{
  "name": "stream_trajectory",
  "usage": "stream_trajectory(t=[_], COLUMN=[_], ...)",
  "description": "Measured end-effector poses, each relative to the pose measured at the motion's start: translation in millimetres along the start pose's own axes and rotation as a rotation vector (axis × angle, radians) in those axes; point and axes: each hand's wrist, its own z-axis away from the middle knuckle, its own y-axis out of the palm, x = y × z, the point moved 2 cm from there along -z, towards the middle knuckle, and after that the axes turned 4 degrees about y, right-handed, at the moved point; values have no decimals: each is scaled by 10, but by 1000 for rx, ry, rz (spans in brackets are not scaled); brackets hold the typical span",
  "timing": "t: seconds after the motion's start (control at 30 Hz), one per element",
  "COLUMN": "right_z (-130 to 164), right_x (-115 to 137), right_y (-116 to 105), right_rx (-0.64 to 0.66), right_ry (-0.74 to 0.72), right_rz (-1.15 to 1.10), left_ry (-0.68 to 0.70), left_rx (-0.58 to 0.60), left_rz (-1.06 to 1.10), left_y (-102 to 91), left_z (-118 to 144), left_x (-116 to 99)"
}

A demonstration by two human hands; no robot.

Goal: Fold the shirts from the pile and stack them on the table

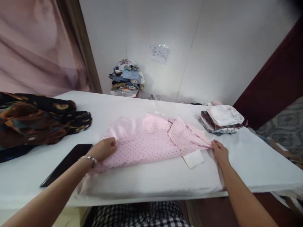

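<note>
A pink shirt [151,145] with small dark dots lies spread across the white table, its collar end toward the right. My left hand [104,149], with a bracelet at the wrist, has its fingers curled closed on the shirt's left part. On the right, my right hand [220,152] pinches the pointed end of the pink cloth. A white rectangular piece [193,158], like card or paper, sticks out from under the shirt near its right end.
Dark patterned clothes [35,121] are heaped at the left, with a flat black tablet-like object [67,164] nearer me. Folded clothes [222,118] sit at the right. Behind the white table [151,186], a clothes pile [127,78] stands against the wall beneath a paper sign [160,53].
</note>
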Motion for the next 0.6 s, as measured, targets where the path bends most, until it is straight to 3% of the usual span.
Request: stream_trajectory(t=[0.03, 0.1, 0.17, 0.23, 0.33, 0.43, 0.53, 0.6], right_z=[-5, -15, -26, -36, -47, -38, -7, 5], right_x=[-10, -37, -64, -79, -75, -60, -47, -38], right_y=[7, 20, 33, 46, 60, 65, 73, 92], right_rx=[-2, -13, -30, -48, -60, -50, -27, 0], right_ry=[-13, -29, -27, -24, -38, -33, -50, -142], right_rz=[-4, -20, -40, -64, -98, -107, -69, -37], left_ry=[31, 83, 170, 276, 369, 346, 319, 299], left_rx=[-7, -164, -333, -396, -276, -87, 19, 59], left_rz=[-113, -231, -248, -189, -124, -141, -172, -175], left_y=[5, -20, -23, 42, 233, 356, 284, 160], left_z=[9, 40, 72, 67, -55, -246, -378, -403], left_x=[-17, -54, -87, -100, -91, -102, -183, -254])
